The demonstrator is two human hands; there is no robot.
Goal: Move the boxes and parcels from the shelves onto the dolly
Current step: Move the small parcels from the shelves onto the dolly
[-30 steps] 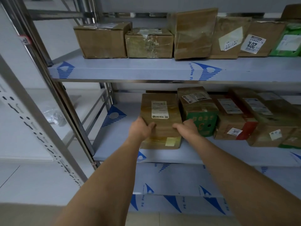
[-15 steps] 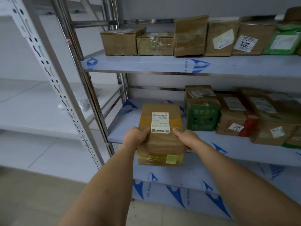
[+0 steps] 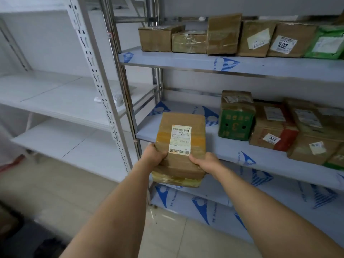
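both hands hold one brown taped box (image 3: pixel 179 146) in the air, in front of the near edge of the middle shelf (image 3: pixel 270 157) and clear of it. the left hand (image 3: pixel 154 155) grasps the box's left side with its thumb curled over the top face, and the right hand (image 3: pixel 202 162) grasps the right side, its thumb lying on the top just beside the white shipping label (image 3: pixel 180 140). the label faces up, and yellowish tape shows across the top of the box and along its near lower edge.

on the middle shelf, to the right of the held box, stands a green-fronted box (image 3: pixel 236 118) with a brown top. just right of it sits a brown box with a red band (image 3: pixel 273 129), and further right lie more brown parcels (image 3: pixel 314 138), touching one another.

the upper shelf (image 3: pixel 195 61) carries a row of brown boxes (image 3: pixel 189 40) standing close together at its far side, two of them on the right with white labels, and a green parcel (image 3: pixel 325 44) at the right end.

to the left stands a white rack (image 3: pixel 74 101) with perforated uprights; something small and pale lies at the far end of one of its shelves, too blurred to tell. the floor below is pale tile. the dolly is not in view.
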